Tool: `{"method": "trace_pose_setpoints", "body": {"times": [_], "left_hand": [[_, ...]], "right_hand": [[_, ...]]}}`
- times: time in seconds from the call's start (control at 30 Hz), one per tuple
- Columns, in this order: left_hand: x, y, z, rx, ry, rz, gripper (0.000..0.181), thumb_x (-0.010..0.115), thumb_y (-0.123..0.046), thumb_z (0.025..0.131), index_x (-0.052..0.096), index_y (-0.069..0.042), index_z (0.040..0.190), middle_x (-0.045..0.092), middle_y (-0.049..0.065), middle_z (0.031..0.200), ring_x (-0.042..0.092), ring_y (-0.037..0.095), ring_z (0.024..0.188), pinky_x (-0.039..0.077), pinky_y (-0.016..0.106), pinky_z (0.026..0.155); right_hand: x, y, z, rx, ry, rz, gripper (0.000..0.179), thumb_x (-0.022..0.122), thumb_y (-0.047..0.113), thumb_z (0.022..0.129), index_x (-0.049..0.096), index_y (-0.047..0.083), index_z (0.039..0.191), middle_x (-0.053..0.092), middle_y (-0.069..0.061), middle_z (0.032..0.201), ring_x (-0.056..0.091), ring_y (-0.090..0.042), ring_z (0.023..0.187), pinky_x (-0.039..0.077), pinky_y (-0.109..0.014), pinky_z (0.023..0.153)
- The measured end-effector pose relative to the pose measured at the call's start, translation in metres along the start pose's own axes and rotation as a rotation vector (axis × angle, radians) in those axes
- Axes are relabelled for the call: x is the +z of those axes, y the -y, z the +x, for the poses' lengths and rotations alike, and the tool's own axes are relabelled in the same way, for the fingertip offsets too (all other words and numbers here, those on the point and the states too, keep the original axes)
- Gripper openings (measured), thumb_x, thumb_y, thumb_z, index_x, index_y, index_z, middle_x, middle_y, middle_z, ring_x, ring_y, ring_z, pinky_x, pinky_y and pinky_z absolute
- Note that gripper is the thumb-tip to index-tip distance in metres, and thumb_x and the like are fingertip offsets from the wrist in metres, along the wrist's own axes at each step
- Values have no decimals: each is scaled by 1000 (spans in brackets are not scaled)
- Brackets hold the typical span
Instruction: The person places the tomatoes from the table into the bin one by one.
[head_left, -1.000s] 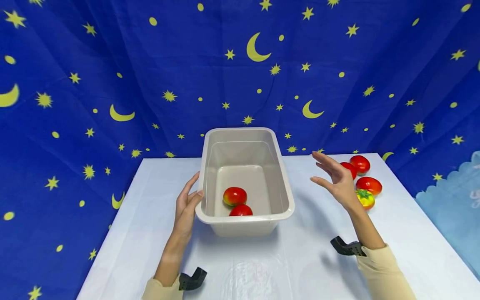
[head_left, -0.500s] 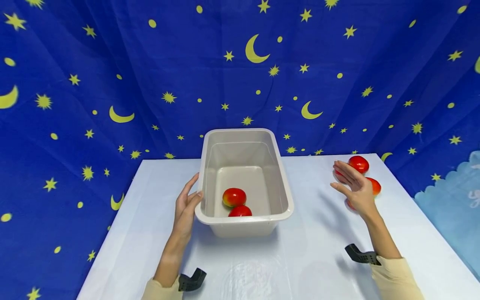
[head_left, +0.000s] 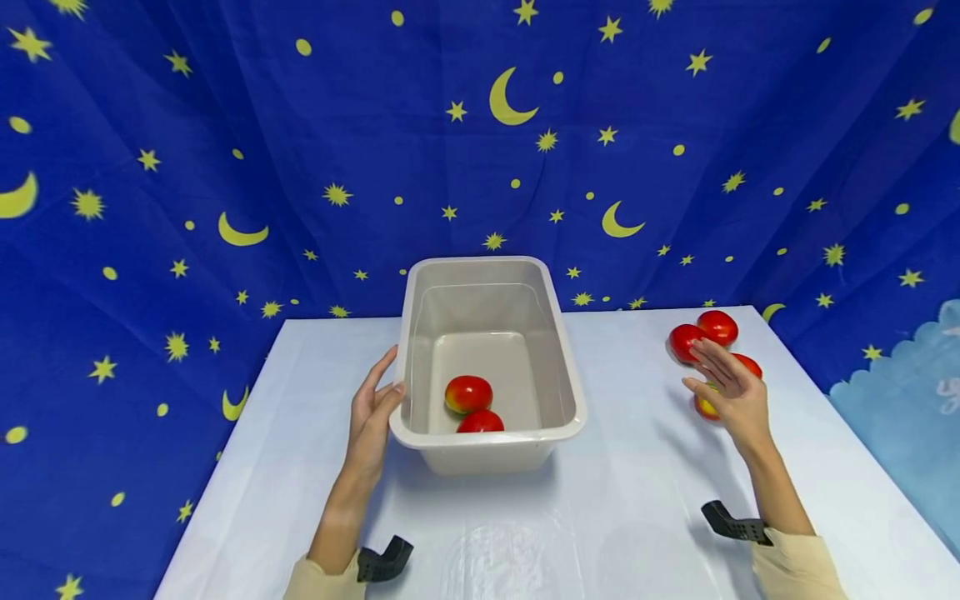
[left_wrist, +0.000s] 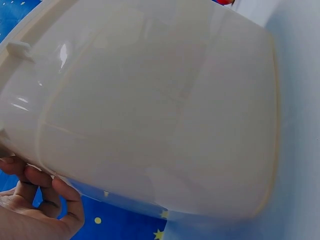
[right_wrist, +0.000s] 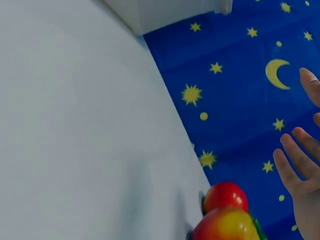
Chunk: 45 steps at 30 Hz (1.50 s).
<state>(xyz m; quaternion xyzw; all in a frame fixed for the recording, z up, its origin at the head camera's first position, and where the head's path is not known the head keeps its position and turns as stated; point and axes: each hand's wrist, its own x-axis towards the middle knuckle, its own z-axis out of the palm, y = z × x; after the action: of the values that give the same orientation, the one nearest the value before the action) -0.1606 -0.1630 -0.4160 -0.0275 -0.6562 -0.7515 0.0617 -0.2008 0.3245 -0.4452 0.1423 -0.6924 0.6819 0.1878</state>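
A light grey plastic bin (head_left: 487, 457) stands on the table with two red tomatoes inside, one tomato (head_left: 468, 394) showing a yellowish patch and the other tomato (head_left: 481, 422) partly hidden by the near rim. My left hand (head_left: 372, 417) grips the bin's left rim; in the left wrist view its curled fingers (left_wrist: 68, 192) touch the bin's outer wall. At the right, my right hand (head_left: 737, 406) hovers with fingers extended and thumb apart, holding nothing. Close by it lie several tomatoes: a red tomato (head_left: 717, 327), another red tomato (head_left: 684, 343), and a red-and-yellow tomato (head_left: 705, 407) partly behind the hand.
A white table (head_left: 622, 500) carries everything. Behind it hangs a blue cloth (head_left: 420, 108) with yellow stars and moons. Pale blue fabric (head_left: 907, 408) hangs at the right side. Black wrist mounts (head_left: 735, 525) sit on both forearms.
My right hand has moved right and slightly toward me, over to the loose tomatoes, its fingers still extended. My left hand and the bin stay where they were.
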Motion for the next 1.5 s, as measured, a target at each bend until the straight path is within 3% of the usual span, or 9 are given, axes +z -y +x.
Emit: {"method": "trace_pose_setpoints", "body": {"times": [0.2, 0.33, 0.47, 0.67, 1.03, 1.23, 1.4, 1.5], "left_hand": [[0, 1, 0, -1, 5, 6, 51, 49, -10, 99, 40, -16, 149, 74, -10, 103, 71, 18, 92, 56, 32, 79], [0, 1, 1, -1, 6, 8, 52, 48, -9, 98, 40, -16, 149, 74, -11, 103, 71, 18, 92, 57, 33, 80], [0, 1, 1, -1, 0, 3, 52, 48, -8, 98, 40, -15, 149, 74, -12, 102, 71, 17, 92, 56, 31, 79], [-1, 1, 0, 2, 0, 4, 52, 48, -8, 98, 39, -15, 149, 74, -13, 103, 71, 16, 92, 56, 29, 78], [-1, 1, 1, 0, -5, 2, 53, 48, -7, 97, 40, -15, 149, 74, -13, 102, 71, 18, 94, 56, 30, 78], [0, 1, 1, 11, -2, -6, 53, 48, -7, 97, 40, -15, 149, 74, -12, 102, 71, 17, 94, 56, 28, 78], [0, 1, 1, 11, -2, -14, 53, 47, -6, 97, 40, -15, 149, 74, -11, 101, 71, 17, 91, 56, 27, 76], [-1, 1, 1, 12, 0, -12, 53, 47, -7, 97, 40, -14, 149, 74, -10, 101, 71, 18, 92, 56, 27, 76]], "right_hand": [[-12, -6, -8, 40, -79, -11, 57, 64, -16, 83, 46, -11, 137, 65, 3, 126, 61, -8, 118, 43, -17, 97], [-18, -10, -11, 47, -133, 41, 56, 62, -20, 82, 47, -13, 135, 66, -1, 124, 63, -10, 114, 45, -18, 96], [-22, -12, -13, 64, -162, 71, 55, 61, -21, 82, 48, -12, 135, 67, -5, 123, 65, -9, 110, 46, -18, 95], [-26, -13, -14, 122, -225, 110, 55, 60, -20, 83, 45, -15, 136, 69, 0, 118, 65, -9, 109, 45, -17, 94], [-38, -26, -21, 134, -249, 78, 55, 67, -12, 83, 50, -9, 135, 70, -1, 121, 64, -6, 111, 45, -11, 92], [-41, -26, -22, 186, -276, 57, 57, 67, -13, 82, 50, -8, 136, 70, 2, 120, 64, -4, 111, 44, -10, 93], [-45, -25, -24, 243, -305, -48, 57, 70, -9, 82, 52, -6, 136, 69, 7, 120, 61, 0, 111, 39, -7, 98], [-48, -25, -25, 275, -304, -185, 56, 71, -4, 83, 53, -2, 136, 67, 10, 121, 58, 3, 112, 35, -7, 102]]}}
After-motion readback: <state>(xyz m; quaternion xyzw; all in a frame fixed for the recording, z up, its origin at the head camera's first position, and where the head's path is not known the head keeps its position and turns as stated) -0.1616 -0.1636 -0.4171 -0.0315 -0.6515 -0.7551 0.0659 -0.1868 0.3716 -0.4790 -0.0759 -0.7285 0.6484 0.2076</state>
